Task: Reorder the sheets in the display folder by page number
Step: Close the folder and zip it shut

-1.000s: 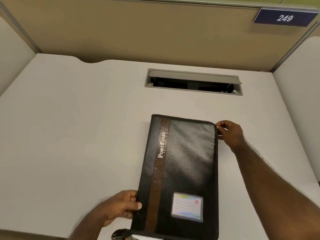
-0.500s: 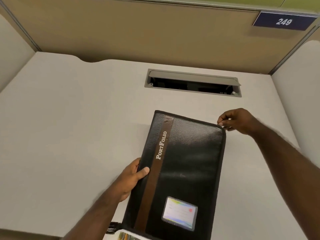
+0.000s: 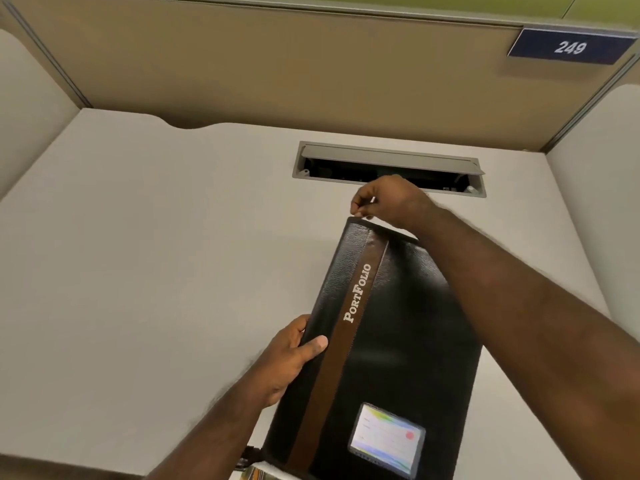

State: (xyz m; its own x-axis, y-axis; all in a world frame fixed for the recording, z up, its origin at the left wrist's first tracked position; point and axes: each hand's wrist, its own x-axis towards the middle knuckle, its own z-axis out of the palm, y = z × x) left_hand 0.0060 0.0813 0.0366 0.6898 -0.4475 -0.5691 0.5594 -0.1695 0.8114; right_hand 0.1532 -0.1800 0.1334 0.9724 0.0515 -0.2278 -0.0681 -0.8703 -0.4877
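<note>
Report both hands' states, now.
Left hand: grips the spine edge of the black leather zip folder.
Right hand: pinches something at its top edge.

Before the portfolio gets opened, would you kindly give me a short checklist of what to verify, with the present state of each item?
1. Portfolio lies on the desk, cover up with the PortFolio lettering readable: ok.
2. Left hand steadies the spine edge, thumb on the cover: ok.
3. Right hand pinches at the far top corner, seemingly the zipper pull: cannot tell, the pull itself is hidden.
4. Zipper run fully round: cannot tell; the cover still looks closed.
5. Bare desk to the left for the cover to swing open: ok.
6. Open cable tray just beyond the right hand, away from the portfolio: ok, but close.
</note>
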